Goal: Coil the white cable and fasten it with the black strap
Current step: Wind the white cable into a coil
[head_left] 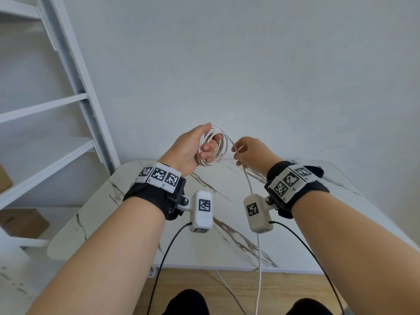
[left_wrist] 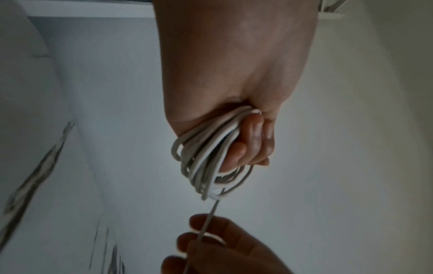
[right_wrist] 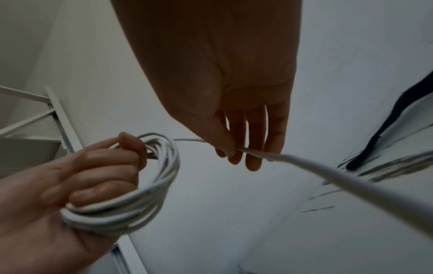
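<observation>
My left hand (head_left: 208,148) is raised above the table and grips a coil of white cable (head_left: 221,155) with several loops, its fingers curled through the middle. The left wrist view shows those loops (left_wrist: 206,166) bunched in the fist, and the right wrist view shows them too (right_wrist: 150,194). Just right of the coil, my right hand (head_left: 238,153) pinches the free strand between thumb and fingers (right_wrist: 230,148). From there the strand (head_left: 259,258) hangs down past the table's near edge. A black strip (right_wrist: 384,133), probably the strap, lies on the table at the right.
Below both hands is a white marble-pattern table (head_left: 136,223). A white ladder-like frame (head_left: 75,87) leans at the left with cardboard boxes (head_left: 22,221) under it. Black camera wires (head_left: 163,258) hang from both wrists. A plain white wall is behind.
</observation>
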Demonstrator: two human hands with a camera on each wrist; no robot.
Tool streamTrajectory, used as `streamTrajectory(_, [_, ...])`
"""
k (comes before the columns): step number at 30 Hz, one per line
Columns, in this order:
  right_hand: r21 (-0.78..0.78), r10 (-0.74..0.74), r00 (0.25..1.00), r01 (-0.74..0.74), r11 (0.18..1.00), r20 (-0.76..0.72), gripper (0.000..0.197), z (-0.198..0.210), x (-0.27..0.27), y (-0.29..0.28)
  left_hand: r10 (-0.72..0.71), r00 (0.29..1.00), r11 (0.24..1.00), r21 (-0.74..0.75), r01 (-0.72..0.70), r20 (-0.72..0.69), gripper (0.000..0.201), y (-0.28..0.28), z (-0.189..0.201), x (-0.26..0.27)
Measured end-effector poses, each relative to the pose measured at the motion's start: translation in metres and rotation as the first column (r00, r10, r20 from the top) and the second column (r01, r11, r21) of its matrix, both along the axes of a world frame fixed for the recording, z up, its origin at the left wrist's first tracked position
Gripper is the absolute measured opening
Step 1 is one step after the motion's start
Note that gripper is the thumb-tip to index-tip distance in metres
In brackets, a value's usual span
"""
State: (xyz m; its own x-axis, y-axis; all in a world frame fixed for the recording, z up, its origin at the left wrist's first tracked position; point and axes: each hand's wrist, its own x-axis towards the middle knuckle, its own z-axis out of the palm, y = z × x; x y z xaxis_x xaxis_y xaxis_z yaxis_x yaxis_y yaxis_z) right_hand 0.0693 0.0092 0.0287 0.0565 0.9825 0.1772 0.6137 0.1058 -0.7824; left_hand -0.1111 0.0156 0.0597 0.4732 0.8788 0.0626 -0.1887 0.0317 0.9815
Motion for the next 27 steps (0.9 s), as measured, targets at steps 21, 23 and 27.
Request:
streamTrajectory(21, [-0.35,0.201,0.969,-0.14,0.926,0.144,0.023,-0.011,-0.025,-0.02,0.209,0.904,0.97,-0.195,-0.144,0.373,0.012,0.009,0.013,-0.007])
streamTrajectory(23, [-0.37,0.257,0.957,-0.191,0.909,0.138,0.022,-0.007,-0.03,-0.024,0.231,0.904,0.966,-0.195,-0.169,0.359,0.008,0.011,0.013,-0.005])
streamTrajectory(27, [-0.389,0.328,0.941,-0.27,0.881,0.088,0.026,0.0,-0.036,-0.03,0.303,0.904,0.949,-0.18,-0.259,0.3,0.004,0.013,0.011,-0.004])
